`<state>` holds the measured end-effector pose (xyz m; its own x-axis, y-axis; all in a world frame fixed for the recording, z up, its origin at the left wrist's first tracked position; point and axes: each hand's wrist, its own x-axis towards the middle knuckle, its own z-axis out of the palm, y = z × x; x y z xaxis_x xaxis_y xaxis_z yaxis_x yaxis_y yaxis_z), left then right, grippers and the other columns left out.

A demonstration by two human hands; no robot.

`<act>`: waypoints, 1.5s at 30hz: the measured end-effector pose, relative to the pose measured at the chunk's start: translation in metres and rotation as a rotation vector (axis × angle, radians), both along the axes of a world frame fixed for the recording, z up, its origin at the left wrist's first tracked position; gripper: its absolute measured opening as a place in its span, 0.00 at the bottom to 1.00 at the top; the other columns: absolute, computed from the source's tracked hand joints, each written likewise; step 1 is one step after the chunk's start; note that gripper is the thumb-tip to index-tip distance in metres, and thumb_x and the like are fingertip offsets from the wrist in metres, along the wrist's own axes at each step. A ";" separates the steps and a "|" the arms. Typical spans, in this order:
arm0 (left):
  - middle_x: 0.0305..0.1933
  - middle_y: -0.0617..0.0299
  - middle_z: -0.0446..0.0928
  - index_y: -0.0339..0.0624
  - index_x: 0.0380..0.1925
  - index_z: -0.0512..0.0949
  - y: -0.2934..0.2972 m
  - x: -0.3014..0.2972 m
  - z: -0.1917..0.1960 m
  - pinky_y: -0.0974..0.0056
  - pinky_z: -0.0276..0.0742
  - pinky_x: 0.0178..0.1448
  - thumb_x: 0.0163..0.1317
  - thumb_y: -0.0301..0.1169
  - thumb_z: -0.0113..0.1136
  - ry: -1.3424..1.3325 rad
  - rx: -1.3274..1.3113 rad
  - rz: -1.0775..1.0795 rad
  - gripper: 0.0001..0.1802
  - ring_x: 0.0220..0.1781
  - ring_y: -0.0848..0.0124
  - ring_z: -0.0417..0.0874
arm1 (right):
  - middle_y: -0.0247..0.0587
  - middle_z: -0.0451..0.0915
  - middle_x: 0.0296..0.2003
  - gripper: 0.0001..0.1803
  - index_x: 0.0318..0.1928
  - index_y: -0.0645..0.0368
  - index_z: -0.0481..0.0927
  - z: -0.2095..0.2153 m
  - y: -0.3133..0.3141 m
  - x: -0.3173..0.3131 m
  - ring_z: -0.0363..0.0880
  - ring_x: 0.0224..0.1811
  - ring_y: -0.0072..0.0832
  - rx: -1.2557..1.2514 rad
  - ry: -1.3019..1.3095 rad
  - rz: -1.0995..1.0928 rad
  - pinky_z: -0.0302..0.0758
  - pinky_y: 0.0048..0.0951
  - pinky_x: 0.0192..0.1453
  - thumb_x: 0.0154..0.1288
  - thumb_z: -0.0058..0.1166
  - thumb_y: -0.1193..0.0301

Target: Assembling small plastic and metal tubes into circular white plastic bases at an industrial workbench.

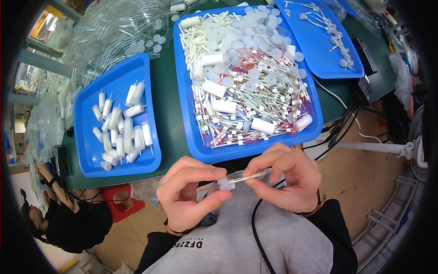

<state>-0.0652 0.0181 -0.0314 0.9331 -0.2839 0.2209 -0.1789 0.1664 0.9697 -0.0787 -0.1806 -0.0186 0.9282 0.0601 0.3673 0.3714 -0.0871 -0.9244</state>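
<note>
Both hands are held close together in front of the tray's near edge. Between thumb and forefinger, my left hand (187, 192) pinches a translucent round plastic disc (223, 183), with thin red wires on its left side. A small white connector sits against the disc's right side, and pale thin leads run from it toward the other hand. The fingertips of my right hand (294, 178) are closed on a slim white stick-like tube (254, 175), lying in line with those leads. Whether the leads enter the tube cannot be made out.
A large blue tray (255, 153) holds discs, white cylinders and wired sticks. The left blue tray (86, 155) contains several white cylinders with pins; the right blue tray (312, 52) has disc-ended sticks. Clear plastic tubes (109, 36) are heaped behind. A black cable (255, 228) hangs before me; a person (75, 219) sits left.
</note>
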 end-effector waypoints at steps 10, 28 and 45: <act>0.36 0.53 0.80 0.28 0.40 0.80 -0.001 0.000 -0.003 0.69 0.78 0.42 0.50 0.18 0.70 0.136 0.005 0.070 0.16 0.37 0.70 0.82 | 0.42 0.84 0.32 0.13 0.27 0.61 0.73 0.002 0.000 -0.004 0.77 0.28 0.29 -0.067 0.051 -0.053 0.72 0.23 0.29 0.47 0.66 0.86; 0.29 0.52 0.82 0.26 0.34 0.78 -0.006 0.000 0.009 0.68 0.81 0.36 0.57 0.17 0.63 0.329 0.049 0.060 0.06 0.29 0.68 0.85 | 0.39 0.82 0.32 0.14 0.26 0.60 0.70 0.001 0.006 -0.002 0.78 0.29 0.28 -0.090 0.003 -0.062 0.74 0.25 0.32 0.47 0.64 0.86; 0.28 0.49 0.82 0.24 0.32 0.77 -0.007 0.001 0.008 0.68 0.83 0.30 0.59 0.17 0.60 0.419 -0.023 0.065 0.04 0.27 0.66 0.85 | 0.45 0.84 0.33 0.17 0.25 0.58 0.68 -0.003 0.006 -0.006 0.80 0.31 0.27 -0.003 0.060 -0.067 0.75 0.23 0.32 0.49 0.65 0.86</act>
